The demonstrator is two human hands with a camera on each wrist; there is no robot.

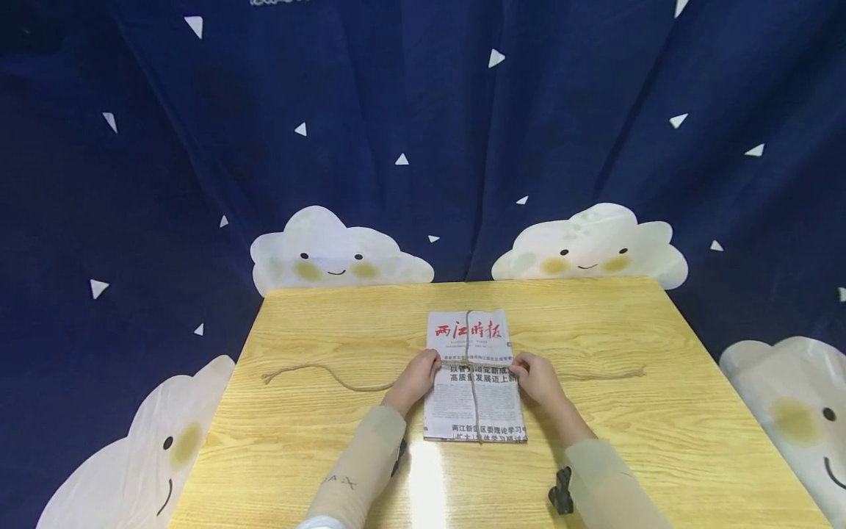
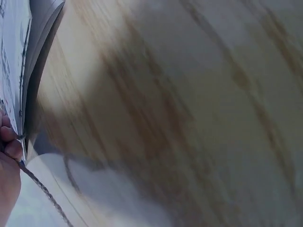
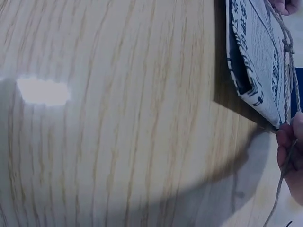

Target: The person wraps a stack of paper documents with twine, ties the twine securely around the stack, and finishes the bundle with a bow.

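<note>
A folded stack of newspaper [image 1: 449, 404] lies on the wooden table, with twine [image 1: 474, 400] running lengthwise and crosswise over it and meeting in a knot near its middle. At the left edge of the stack, my left hand [image 1: 418, 375] pinches one end of the twine; its tail trails leftward over the table. My right hand [image 1: 538, 376] pinches the other end at the right edge, its tail stretching right. In the right wrist view, the twine [image 3: 287, 71] runs from the knot into the fingers of my right hand [image 3: 291, 146].
The wooden table [image 1: 317, 330] spreads around the stack. Behind it hangs a dark blue curtain [image 1: 396, 88] with white triangles and smiling clouds. Dark wrist gear [image 1: 561, 492] sits below my right forearm.
</note>
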